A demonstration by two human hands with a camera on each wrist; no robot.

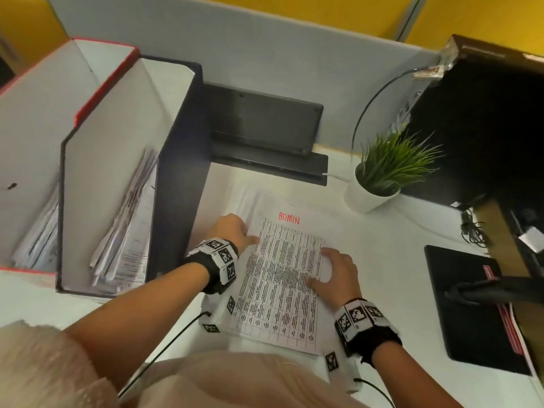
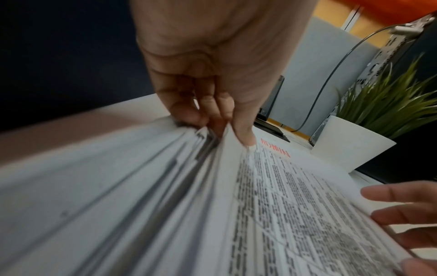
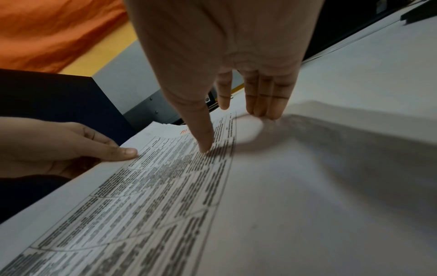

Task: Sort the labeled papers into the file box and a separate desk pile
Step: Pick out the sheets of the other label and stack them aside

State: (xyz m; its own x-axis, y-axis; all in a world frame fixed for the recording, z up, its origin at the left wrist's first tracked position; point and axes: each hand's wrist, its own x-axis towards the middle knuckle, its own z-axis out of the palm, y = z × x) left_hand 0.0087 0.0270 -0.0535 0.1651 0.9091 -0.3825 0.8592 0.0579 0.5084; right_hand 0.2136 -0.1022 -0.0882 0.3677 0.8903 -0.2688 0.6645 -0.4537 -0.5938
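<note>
At six o'clock on the bench (image 1: 382, 231), the ADMIN sheet (image 1: 282, 278) is topping the stack; left hand (image 1: 232, 231) is pinching its edge, right hand (image 1: 335, 275) is pressing spread. Peeling one sheet only seems wise.

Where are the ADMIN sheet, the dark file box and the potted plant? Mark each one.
ADMIN sheet (image 1: 282, 278): head view, on the middle of its printed table.
dark file box (image 1: 179, 184): head view, on its dark outer side wall.
potted plant (image 1: 368, 198): head view, on the white pot.
</note>
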